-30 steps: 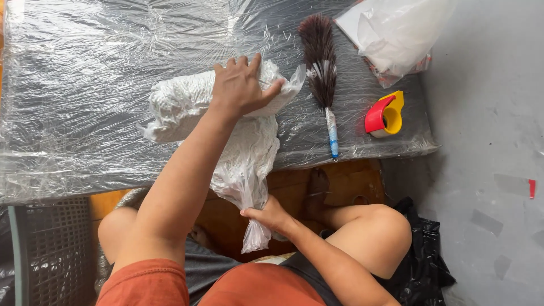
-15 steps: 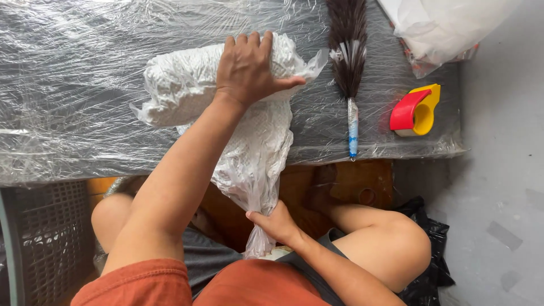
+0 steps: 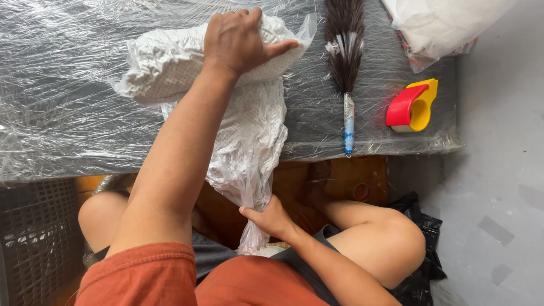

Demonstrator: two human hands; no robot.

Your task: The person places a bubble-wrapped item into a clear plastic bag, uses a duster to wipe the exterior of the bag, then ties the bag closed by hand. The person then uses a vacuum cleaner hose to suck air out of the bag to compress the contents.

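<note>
The grey bench [image 3: 68, 130], wrapped in crinkled clear film, carries a clear plastic bag stuffed with white textured cloth [image 3: 249, 130], half hanging off the front edge. The left hand [image 3: 241, 39] presses its top, fingers clamped around the bundle; the right hand [image 3: 269, 218] pinches the bag's neck below. That thin plastic could tear, or the bundle slide off. Close by lies a dark feather duster [image 3: 345, 51].

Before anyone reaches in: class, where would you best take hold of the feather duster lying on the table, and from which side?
Grip the feather duster by its thin wrapped handle, coming from the table's near edge. The handle points toward the person and ends at that edge, clear of the tape dispenser; the soft plume end would probably bend rather than hold.
</note>
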